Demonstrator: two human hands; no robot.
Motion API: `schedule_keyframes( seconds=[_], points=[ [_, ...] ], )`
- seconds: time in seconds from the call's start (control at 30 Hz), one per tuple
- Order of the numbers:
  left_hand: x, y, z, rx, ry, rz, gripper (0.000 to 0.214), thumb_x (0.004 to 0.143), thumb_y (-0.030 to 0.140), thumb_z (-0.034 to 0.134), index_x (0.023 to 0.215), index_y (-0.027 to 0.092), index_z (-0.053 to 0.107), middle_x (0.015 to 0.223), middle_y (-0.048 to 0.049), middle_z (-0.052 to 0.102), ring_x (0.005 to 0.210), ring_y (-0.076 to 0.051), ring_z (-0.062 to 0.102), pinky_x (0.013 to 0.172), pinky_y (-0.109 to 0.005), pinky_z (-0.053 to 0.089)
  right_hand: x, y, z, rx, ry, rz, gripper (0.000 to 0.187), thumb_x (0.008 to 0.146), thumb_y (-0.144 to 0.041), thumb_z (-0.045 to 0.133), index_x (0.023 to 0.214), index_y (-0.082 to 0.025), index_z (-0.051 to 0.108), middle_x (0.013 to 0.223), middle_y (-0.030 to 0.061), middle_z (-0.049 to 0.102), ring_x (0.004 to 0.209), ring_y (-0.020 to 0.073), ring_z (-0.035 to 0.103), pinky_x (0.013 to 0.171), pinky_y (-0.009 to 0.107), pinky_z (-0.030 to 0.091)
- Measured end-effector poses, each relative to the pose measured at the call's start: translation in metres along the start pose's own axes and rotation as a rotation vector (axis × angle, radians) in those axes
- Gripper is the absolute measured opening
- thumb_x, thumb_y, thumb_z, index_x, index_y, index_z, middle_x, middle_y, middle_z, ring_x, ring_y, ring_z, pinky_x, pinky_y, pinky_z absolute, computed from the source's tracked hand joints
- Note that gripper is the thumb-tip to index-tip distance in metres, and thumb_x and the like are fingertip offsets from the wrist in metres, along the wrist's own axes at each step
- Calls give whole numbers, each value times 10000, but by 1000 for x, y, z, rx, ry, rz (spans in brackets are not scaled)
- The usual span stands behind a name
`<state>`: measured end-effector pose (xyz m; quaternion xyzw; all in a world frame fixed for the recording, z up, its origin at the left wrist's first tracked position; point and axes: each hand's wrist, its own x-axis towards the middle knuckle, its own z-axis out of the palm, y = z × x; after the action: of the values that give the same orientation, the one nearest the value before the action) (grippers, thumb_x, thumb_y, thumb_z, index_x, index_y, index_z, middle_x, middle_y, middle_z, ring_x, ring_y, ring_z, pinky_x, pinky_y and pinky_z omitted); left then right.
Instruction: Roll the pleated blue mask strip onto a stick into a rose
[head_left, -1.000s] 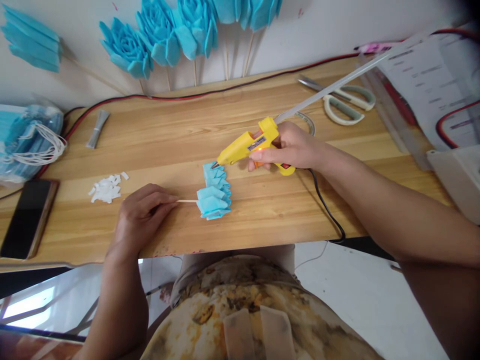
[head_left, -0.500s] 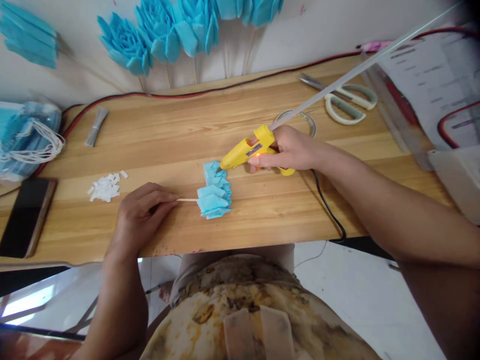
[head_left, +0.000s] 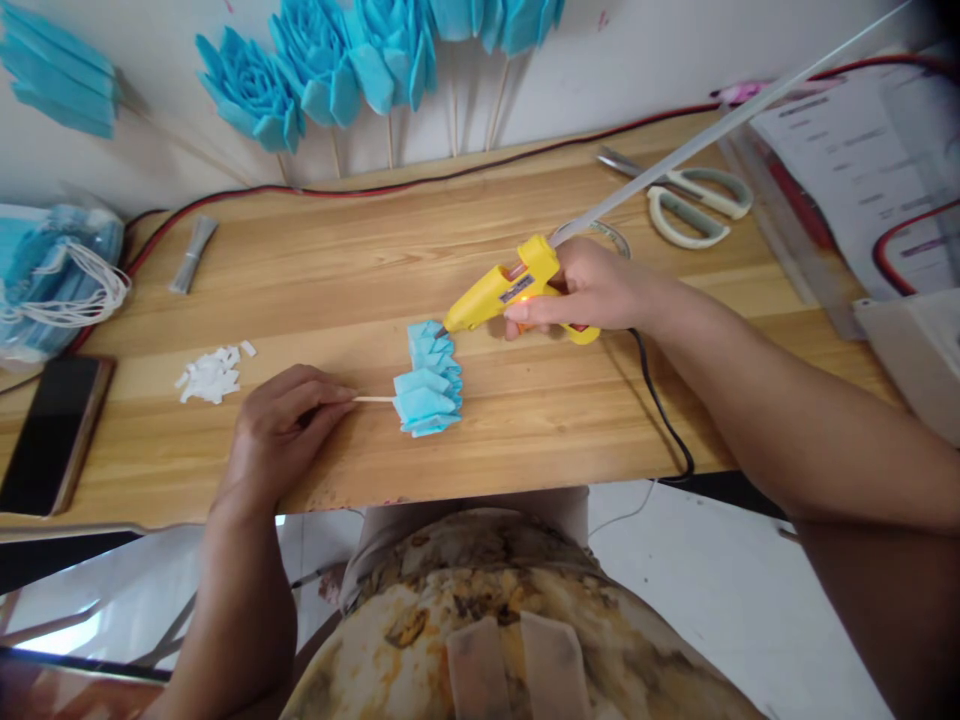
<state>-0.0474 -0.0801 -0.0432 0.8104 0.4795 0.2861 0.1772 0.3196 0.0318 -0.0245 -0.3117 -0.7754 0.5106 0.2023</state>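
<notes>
Between the thumb and fingers of my left hand (head_left: 289, 420) is pinched a thin wooden stick (head_left: 373, 400). On the stick's right end sits a light blue folded flower (head_left: 427, 402), lying on its side on the table. A strip of the same blue petals (head_left: 427, 345) reaches up from it. My right hand (head_left: 585, 290) is closed round a yellow glue gun (head_left: 499, 298), its orange light glowing. The gun's nozzle is at the top right of the petal strip; whether it touches is unclear. A long clear glue stick (head_left: 675, 158) runs out of the gun's back.
White-handled scissors (head_left: 690, 208) and a tape roll (head_left: 611, 237) lie behind my right hand. White paper bits (head_left: 211, 374), a phone (head_left: 54, 435) and a bundle of blue masks (head_left: 60, 275) are at left. Finished blue flowers (head_left: 251, 90) lean on the wall. A black cord (head_left: 660, 405) trails rightward.
My right hand has shifted slightly right with the glue gun, the nozzle moving a little up along the petal strip. My left hand and the flower are almost still.
</notes>
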Motion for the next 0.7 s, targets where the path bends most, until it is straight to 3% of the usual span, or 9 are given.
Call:
schedule_keyframes(
  seconds=[0.13, 0.37, 0.7],
  points=[
    [0, 0, 0, 9, 0, 7, 120, 982, 232, 693, 875, 270, 732, 875, 2, 743, 779, -167, 706, 709, -300, 538, -1, -2, 1, 86, 18, -2, 282, 931, -421, 704, 890, -143, 730, 824, 56, 771, 563, 85, 592, 467, 203, 438],
    [1, 1, 0, 11, 2, 7, 115, 976, 224, 699, 875, 260, 741, 869, 2, 746, 774, -166, 710, 711, -291, 541, 3, 6, 5, -77, -58, -12, 242, 952, -371, 657, 891, -154, 745, 759, -3, 733, 579, 76, 560, 535, 216, 382],
    [0, -1, 1, 16, 4, 38, 101, 979, 177, 703, 890, 222, 723, 879, 17, 718, 788, -127, 687, 717, -245, 523, 3, 9, 4, -103, -53, -51, 236, 969, -357, 645, 898, -158, 750, 763, -7, 740, 601, 77, 577, 535, 201, 379]
  ],
)
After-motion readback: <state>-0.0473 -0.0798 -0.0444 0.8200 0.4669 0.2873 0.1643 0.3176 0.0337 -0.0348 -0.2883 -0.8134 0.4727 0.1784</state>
